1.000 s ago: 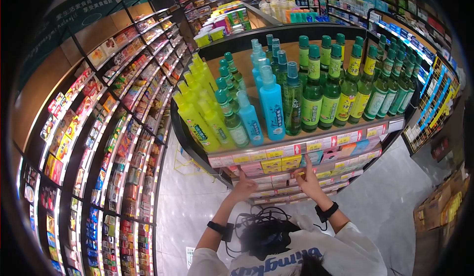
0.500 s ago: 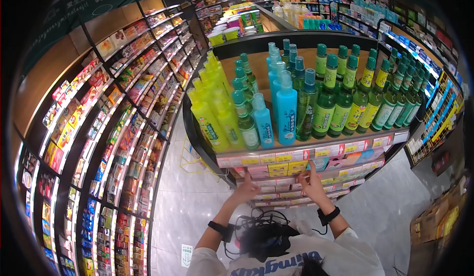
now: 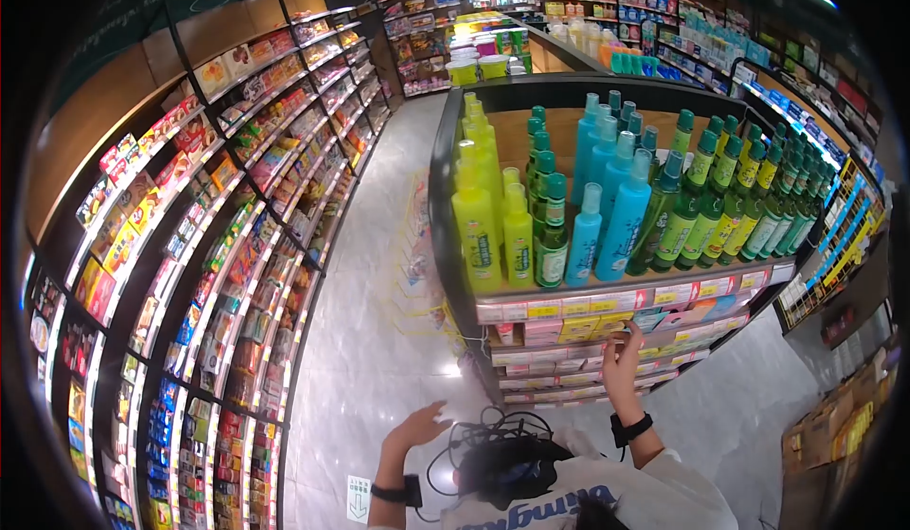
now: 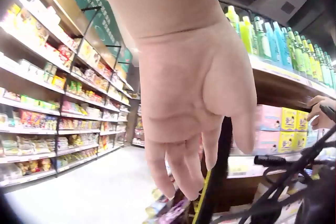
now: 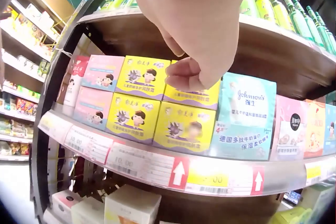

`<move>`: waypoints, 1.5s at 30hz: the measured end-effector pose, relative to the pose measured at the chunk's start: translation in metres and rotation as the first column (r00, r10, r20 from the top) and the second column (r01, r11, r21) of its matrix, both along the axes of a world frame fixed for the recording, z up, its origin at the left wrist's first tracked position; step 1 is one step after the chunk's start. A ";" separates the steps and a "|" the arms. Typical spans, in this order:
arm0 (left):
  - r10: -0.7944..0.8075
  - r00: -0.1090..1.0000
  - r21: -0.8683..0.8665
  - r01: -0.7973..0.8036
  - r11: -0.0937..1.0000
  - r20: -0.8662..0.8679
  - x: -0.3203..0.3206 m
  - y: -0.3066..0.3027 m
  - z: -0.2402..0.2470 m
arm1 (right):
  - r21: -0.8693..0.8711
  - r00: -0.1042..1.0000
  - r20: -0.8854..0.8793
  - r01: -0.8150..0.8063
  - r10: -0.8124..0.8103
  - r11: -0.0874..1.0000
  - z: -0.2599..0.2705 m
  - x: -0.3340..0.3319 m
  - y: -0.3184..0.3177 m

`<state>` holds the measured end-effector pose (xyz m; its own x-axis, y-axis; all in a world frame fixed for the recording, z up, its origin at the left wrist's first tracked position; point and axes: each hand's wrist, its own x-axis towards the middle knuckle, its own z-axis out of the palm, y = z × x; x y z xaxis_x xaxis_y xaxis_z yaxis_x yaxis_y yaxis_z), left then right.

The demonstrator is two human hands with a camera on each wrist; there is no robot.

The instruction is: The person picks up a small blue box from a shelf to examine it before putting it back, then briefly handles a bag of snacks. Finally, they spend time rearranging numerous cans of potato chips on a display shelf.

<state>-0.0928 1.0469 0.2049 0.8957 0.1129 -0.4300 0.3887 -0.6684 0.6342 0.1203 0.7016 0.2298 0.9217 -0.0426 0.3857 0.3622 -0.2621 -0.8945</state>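
My right hand (image 3: 621, 364) is up at the shelf below the bottles. In the right wrist view its bent fingers (image 5: 184, 74) overlap the upper right yellow box (image 5: 191, 98), one of several yellow cartons with a cartoon child, stacked two high. Pink boxes (image 5: 100, 71) stand left of them, and a light-blue Johnson's box (image 5: 247, 113) stands to the right. My left hand (image 3: 417, 428) hangs over the aisle left of the shelf, holding nothing. Its palm and loosely straight fingers show in the left wrist view.
Yellow, blue and green bottles (image 3: 626, 217) crowd the shelf top above the boxes. A long snack rack (image 3: 246, 217) lines the left side, across a grey tiled aisle (image 3: 355, 265). Black cables (image 3: 502, 426) hang at my front. Cardboard boxes (image 3: 834, 426) lie at right.
My left hand has drawn back from the shelf front, down and left over the aisle. My right hand stays at the boxes. The head view has swung left, so the shelf sits farther right.
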 end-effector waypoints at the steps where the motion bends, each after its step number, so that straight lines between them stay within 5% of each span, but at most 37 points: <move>1: 0.059 0.998 0.009 -0.058 0.998 -0.035 -0.021 0.014 -0.006 | 0.011 0.999 0.014 0.035 -0.036 0.999 0.011 -0.006 0.007; 7: 0.295 0.931 0.116 -0.276 0.954 -0.214 -0.132 0.077 -0.053 | -0.116 0.906 0.367 0.272 -0.213 0.955 0.130 -0.011 0.028; 9: 0.306 0.919 0.120 -0.284 0.951 -0.250 -0.149 0.090 -0.066 | -0.141 0.886 0.439 0.230 -0.148 0.963 0.157 -0.005 0.038; 14: 0.320 0.929 0.099 -0.306 0.947 -0.184 -0.151 0.104 -0.076 | -0.236 0.955 0.289 0.141 -0.069 0.962 0.195 0.001 0.068; 20: 0.374 0.925 0.077 -0.368 0.927 -0.075 -0.161 0.124 -0.070 | -0.305 0.958 0.269 0.186 -0.103 0.934 0.165 0.032 0.074; 26: 0.376 0.916 0.113 -0.363 0.925 -0.140 -0.213 0.158 -0.123 | -0.307 0.942 0.294 0.256 -0.165 0.917 0.163 0.024 0.080; 38: 0.398 0.884 0.127 -0.377 0.917 -0.246 -0.261 0.192 -0.143 | -0.167 0.845 0.400 0.448 -0.355 0.878 0.144 -0.009 0.105; 45: 0.410 0.893 0.177 -0.380 0.908 -0.184 -0.271 0.196 -0.137 | -0.131 0.900 0.402 0.236 -0.166 0.963 0.115 -0.089 0.167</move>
